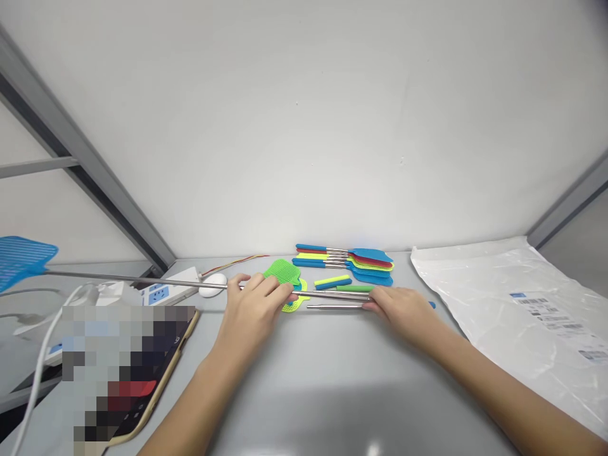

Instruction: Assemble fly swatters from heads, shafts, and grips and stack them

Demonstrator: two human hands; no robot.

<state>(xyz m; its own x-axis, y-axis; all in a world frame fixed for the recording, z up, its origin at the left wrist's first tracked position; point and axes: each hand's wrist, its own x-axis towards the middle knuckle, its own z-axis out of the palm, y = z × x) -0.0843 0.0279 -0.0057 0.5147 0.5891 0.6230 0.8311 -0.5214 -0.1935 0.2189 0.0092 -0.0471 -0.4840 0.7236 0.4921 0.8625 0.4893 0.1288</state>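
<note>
A blue fly swatter [21,256] with a long extended metal rod reaches from the far left across to my right hand. My left hand [259,301] is closed around this rod near its middle. My right hand [396,310] is closed at the rod's right end, and its fingers hide what is beneath them. A blue tip [432,304] shows beyond it, probably a handle end. Just below the held rod, a thinner metal rod [335,307] runs up to my right fingers. Behind my hands are a green swatter head [284,271], a yellow swatter head [300,303] and a green handle [354,289].
Folded fly swatters [370,258] lie stacked near the wall, with loose yellow and blue handles [332,283] in front. A white plastic mailing bag [479,278] covers the right side. At left are a power strip [173,285], a round white device [213,285], cables and a phone [161,373].
</note>
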